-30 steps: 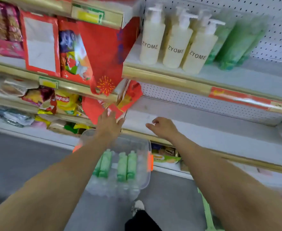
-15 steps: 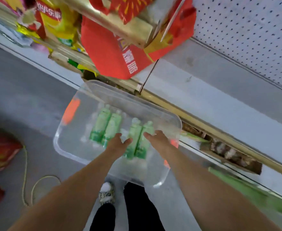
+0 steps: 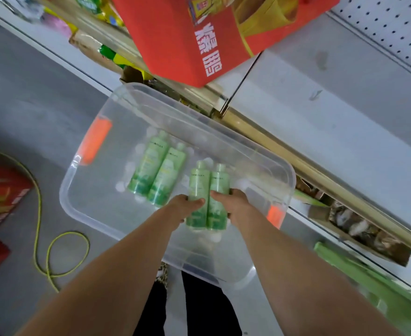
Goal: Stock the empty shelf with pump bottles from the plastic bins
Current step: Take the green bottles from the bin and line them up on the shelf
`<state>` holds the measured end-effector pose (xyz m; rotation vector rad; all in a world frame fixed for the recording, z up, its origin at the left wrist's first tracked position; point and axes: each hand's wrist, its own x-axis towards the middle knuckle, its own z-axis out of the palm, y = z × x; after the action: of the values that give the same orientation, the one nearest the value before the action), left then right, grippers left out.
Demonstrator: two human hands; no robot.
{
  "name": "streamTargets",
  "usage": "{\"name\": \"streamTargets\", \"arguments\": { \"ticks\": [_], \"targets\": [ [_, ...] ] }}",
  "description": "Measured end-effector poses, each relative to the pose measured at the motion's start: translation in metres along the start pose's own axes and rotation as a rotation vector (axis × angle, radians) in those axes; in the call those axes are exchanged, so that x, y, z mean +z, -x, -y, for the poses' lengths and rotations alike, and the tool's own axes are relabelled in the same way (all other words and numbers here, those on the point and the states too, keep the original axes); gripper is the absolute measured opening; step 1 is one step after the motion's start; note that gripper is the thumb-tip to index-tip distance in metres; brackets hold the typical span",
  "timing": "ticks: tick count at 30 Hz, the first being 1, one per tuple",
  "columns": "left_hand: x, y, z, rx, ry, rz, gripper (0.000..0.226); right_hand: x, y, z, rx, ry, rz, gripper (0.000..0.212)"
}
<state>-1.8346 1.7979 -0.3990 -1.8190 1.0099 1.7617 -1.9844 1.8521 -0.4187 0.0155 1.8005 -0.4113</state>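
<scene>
A clear plastic bin (image 3: pixel 83 204) with orange latches stands on the floor below me. Several green pump bottles lie inside it in two pairs. My left hand (image 3: pixel 183 209) grips the left bottle (image 3: pixel 198 187) of the nearer pair, thumb across its front. My right hand (image 3: pixel 233 202) grips the right bottle (image 3: pixel 219 183) of that pair. The other two bottles (image 3: pixel 157 170) lie side by side further left, untouched. The bare grey shelf (image 3: pixel 333 103) runs above the bin to the right.
A red carton (image 3: pixel 175 37) overhangs the shelf edge above the bin. A gold shelf rail (image 3: pixel 284 156) borders the bin's far side. A yellow cord (image 3: pixel 51 251) loops on the floor at left, beside red boxes (image 3: pixel 0 195). My legs stand under the bin's near rim.
The view has tipped down from the shelves to the bin. Both hands dropped from the shelf edge into the bin and closed around the nearer pair of green bottles.
</scene>
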Motion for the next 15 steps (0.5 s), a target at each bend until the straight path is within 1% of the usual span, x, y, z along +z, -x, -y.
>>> {"name": "streamTargets", "arguments": {
  "ticks": [2, 5, 9, 12, 15],
  "targets": [
    [-0.004, -0.003, 0.002, -0.013, 0.03, 0.006, 0.055, 0.001, -0.002, 0.0, -0.006, -0.001, 0.037, 0.032],
    [-0.011, -0.001, 0.001, -0.034, 0.126, -0.008, 0.057, 0.0, 0.004, 0.002, 0.0, -0.04, 0.098, 0.032],
    [-0.013, 0.02, -0.005, -0.027, 0.471, 0.043, 0.055, -0.003, 0.032, 0.006, -0.057, -0.123, 0.151, 0.036],
    [-0.02, 0.051, -0.008, 0.027, 0.518, 0.036, 0.048, -0.007, 0.064, 0.011, -0.106, -0.149, 0.147, 0.032],
    [-0.027, 0.094, -0.01, 0.145, 0.54, 0.041, 0.043, -0.012, 0.109, 0.022, -0.169, -0.178, 0.152, 0.04]
  ]
}}
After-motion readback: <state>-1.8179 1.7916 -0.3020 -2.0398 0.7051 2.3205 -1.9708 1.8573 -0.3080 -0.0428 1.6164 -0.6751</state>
